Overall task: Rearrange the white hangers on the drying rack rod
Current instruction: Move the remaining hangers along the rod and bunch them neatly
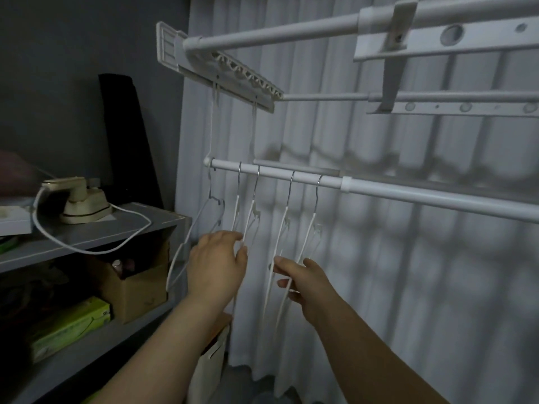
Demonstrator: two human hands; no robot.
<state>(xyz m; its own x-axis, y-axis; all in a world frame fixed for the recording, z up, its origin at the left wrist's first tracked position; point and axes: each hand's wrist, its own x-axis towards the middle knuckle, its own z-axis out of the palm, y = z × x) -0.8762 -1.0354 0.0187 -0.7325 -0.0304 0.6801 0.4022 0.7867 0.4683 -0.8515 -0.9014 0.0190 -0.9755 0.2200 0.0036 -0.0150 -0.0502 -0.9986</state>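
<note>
Five thin white hangers (284,220) on the rod (277,174), curtain (379,287) behind. My right fingers (284,262) pinch one; left fingers (240,255), relaxed, touch another.

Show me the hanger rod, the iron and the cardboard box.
hanger rod (274,172), head view, bare stretch between two hooks.
iron (84,209), head view, its cream body.
cardboard box (137,293), head view, its front face.
</note>
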